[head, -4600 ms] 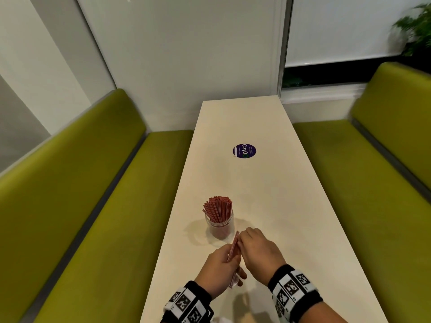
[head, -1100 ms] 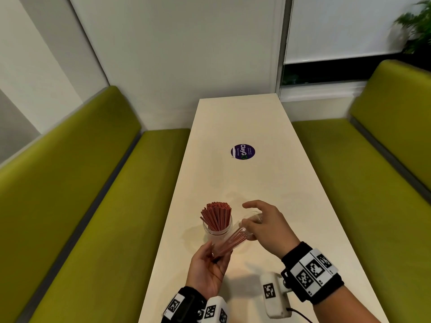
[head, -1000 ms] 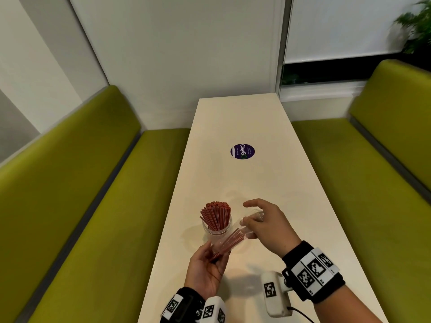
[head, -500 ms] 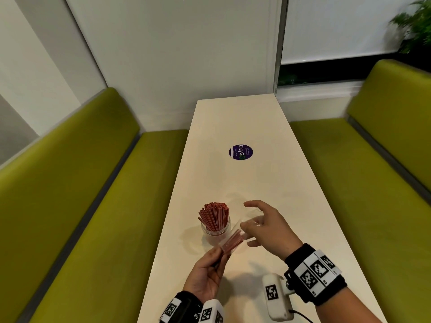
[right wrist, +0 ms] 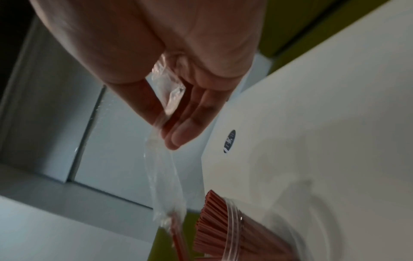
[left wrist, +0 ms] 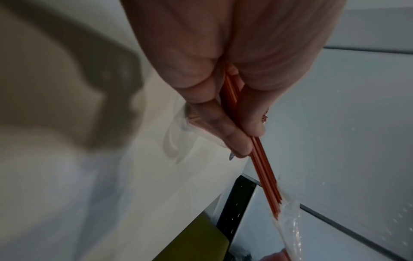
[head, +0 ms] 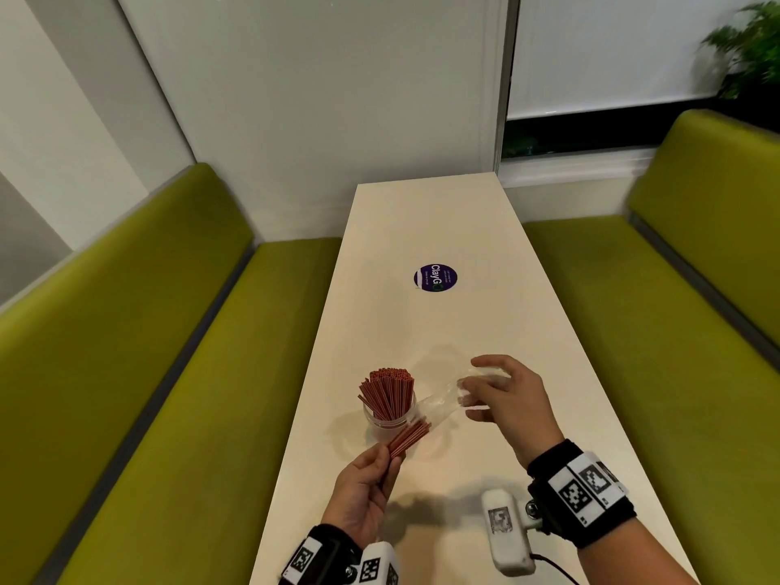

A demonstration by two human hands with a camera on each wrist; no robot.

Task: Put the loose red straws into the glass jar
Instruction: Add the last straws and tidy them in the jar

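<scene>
A glass jar (head: 388, 418) packed with upright red straws (head: 386, 392) stands near the white table's (head: 443, 230) left edge. Just in front of it my left hand (head: 390, 454) pinches a small bundle of loose red straws (head: 408, 437), which points up and to the right. The left wrist view shows the bundle (left wrist: 262, 169) between thumb and fingers, its far tip still inside a clear plastic wrapper (left wrist: 289, 227). My right hand (head: 468, 392), to the right of the jar, pinches the other end of that wrapper (head: 439, 405). In the right wrist view the wrapper (right wrist: 170, 98) hangs toward the jar (right wrist: 234, 227).
A round purple sticker (head: 435, 277) lies on the table's middle. Green benches (head: 160, 373) flank the table on both sides (head: 658, 352). A white wall (head: 337, 99) closes off the far end, and a plant (head: 747, 44) stands at the top right.
My right hand has drawn the wrapper up and to the right, off the bundle. More bare straw now shows beyond my left fingers. The jar has not moved.
</scene>
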